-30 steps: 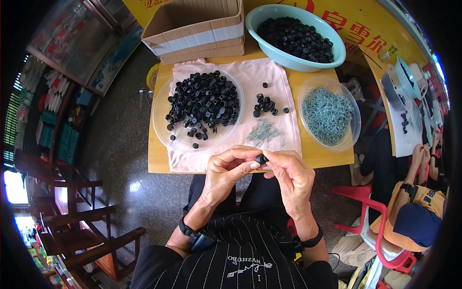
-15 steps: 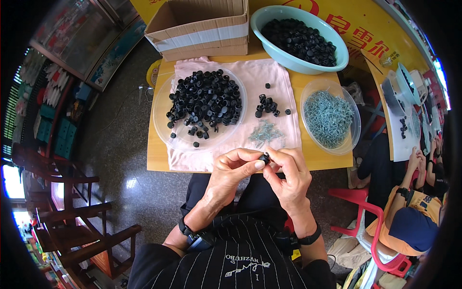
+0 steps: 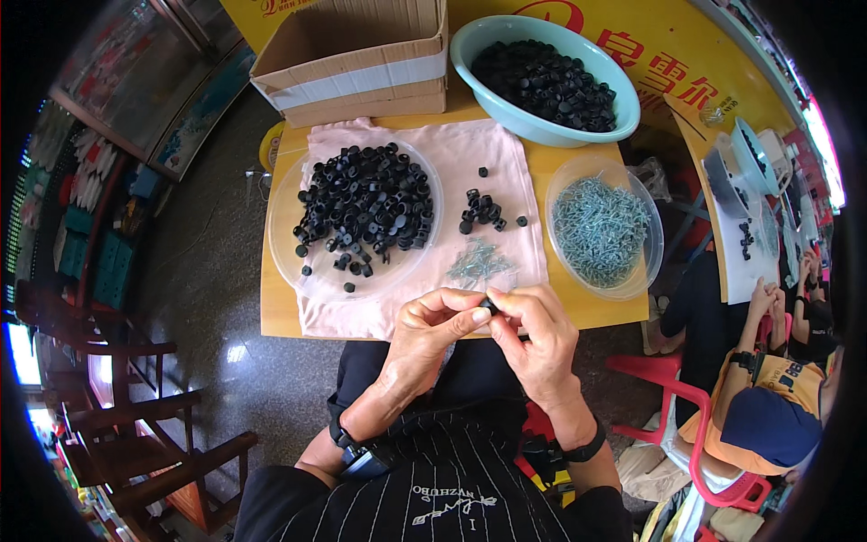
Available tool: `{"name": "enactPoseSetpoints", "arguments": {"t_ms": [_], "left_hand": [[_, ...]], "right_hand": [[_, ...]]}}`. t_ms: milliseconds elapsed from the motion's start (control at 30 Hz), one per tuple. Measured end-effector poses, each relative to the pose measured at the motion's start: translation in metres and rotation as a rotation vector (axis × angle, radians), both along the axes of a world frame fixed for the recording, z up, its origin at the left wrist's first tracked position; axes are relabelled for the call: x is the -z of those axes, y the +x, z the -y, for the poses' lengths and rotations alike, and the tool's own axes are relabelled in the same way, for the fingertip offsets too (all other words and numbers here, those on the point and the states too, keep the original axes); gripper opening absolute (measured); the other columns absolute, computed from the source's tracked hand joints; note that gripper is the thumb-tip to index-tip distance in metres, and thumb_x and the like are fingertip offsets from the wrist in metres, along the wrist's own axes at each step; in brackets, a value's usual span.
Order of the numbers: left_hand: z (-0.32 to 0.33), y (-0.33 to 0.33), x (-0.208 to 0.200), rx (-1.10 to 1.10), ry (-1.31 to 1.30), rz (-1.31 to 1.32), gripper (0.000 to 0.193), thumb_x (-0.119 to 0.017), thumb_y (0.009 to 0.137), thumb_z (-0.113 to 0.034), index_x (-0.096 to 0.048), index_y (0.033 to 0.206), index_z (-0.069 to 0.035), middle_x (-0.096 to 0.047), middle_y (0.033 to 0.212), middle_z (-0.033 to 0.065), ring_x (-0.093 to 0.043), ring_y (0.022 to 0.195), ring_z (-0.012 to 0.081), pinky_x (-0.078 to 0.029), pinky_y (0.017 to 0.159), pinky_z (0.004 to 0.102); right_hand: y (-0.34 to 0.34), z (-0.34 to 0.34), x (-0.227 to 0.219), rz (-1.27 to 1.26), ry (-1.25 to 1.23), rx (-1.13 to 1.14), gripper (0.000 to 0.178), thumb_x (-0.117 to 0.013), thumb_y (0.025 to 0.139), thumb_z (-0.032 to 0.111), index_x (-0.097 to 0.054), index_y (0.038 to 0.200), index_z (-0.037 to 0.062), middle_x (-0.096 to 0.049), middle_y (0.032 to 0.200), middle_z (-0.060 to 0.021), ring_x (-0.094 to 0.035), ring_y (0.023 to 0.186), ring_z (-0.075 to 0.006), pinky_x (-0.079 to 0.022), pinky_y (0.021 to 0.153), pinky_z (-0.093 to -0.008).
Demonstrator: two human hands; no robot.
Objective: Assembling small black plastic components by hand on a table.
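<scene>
At the table's near edge, a small black plastic cap (image 3: pixel 489 305) sits between the fingertips of both hands, mostly covered by them. My left hand (image 3: pixel 424 332) pinches it from the left with thumb and forefinger. From the other side, the thumb and forefinger of my right hand (image 3: pixel 539 341) press on it. Whether a screw is in the cap cannot be seen. Just beyond my fingers lies a small heap of silvery screws (image 3: pixel 480 261) on a pink cloth (image 3: pixel 361 312). Behind that heap is a little cluster of black caps (image 3: pixel 483 210).
A clear round tray (image 3: pixel 282 237) holds many black caps at left. A clear tub (image 3: pixel 652 257) of screws stands at right. Behind are a cardboard box (image 3: pixel 361 79) and a pale green basin (image 3: pixel 533 128) of black parts. Another person (image 3: pixel 768 411) sits at far right near a red chair (image 3: pixel 673 388).
My right fingertips have closed over the cap, which shows less now. The whole view has shifted, so the table appears slightly lower and further left.
</scene>
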State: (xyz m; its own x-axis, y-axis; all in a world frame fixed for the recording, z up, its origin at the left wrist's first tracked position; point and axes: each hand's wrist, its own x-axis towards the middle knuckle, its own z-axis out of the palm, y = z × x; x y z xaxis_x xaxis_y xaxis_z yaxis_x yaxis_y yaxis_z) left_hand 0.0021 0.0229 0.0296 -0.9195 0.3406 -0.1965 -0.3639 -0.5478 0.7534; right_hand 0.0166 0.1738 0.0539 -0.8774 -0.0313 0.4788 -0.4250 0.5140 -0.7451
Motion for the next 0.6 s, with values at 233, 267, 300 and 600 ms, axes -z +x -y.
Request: {"name": "enactPoseSetpoints", "arguments": {"t_ms": [233,267,300,600], "left_hand": [[-0.015,-0.026,-0.012,0.011,-0.243,-0.233,0.028,-0.06,0.089,-0.003,-0.058,0.117,0.003,-0.064,0.108,0.0129,-0.061,0.1,0.019,-0.049,0.09,0.0316],[-0.015,-0.027,-0.012,0.009,-0.351,-0.3,0.028,-0.06,0.09,-0.003,-0.057,0.117,0.003,-0.063,0.107,0.0128,-0.062,0.099,0.0191,-0.049,0.089,0.0309],[-0.014,-0.027,-0.008,-0.008,-0.374,-0.333,0.024,-0.059,0.091,-0.004,-0.059,0.114,0.004,-0.064,0.104,0.0116,-0.063,0.095,0.018,-0.05,0.086,0.0291],[-0.004,-0.028,0.006,0.094,-0.533,-0.343,0.018,-0.059,0.091,-0.006,-0.064,0.107,0.002,-0.065,0.096,0.0079,-0.063,0.088,0.0128,-0.05,0.077,0.0247]], "right_hand": [[-0.069,-0.048,-0.05,0.049,0.083,0.154,0.023,-0.071,0.078,0.007,-0.064,0.1,0.0013,-0.06,0.081,-0.0101,-0.06,0.068,-0.0188,-0.047,0.059,-0.0281],[-0.085,-0.057,-0.055,-0.034,0.111,0.212,0.023,-0.07,0.079,0.009,-0.064,0.1,0.0006,-0.061,0.08,-0.0112,-0.06,0.068,-0.0196,-0.047,0.06,-0.0292],[-0.101,-0.061,-0.06,-0.06,0.125,0.25,0.023,-0.07,0.08,0.01,-0.064,0.099,0.0001,-0.062,0.081,-0.012,-0.06,0.068,-0.0208,-0.047,0.062,-0.0305],[-0.143,-0.071,-0.054,-0.195,0.439,0.422,0.019,-0.069,0.078,0.015,-0.067,0.094,0.0039,-0.059,0.105,-0.0109,-0.054,0.1,-0.0292,-0.046,0.082,-0.0389]]}}
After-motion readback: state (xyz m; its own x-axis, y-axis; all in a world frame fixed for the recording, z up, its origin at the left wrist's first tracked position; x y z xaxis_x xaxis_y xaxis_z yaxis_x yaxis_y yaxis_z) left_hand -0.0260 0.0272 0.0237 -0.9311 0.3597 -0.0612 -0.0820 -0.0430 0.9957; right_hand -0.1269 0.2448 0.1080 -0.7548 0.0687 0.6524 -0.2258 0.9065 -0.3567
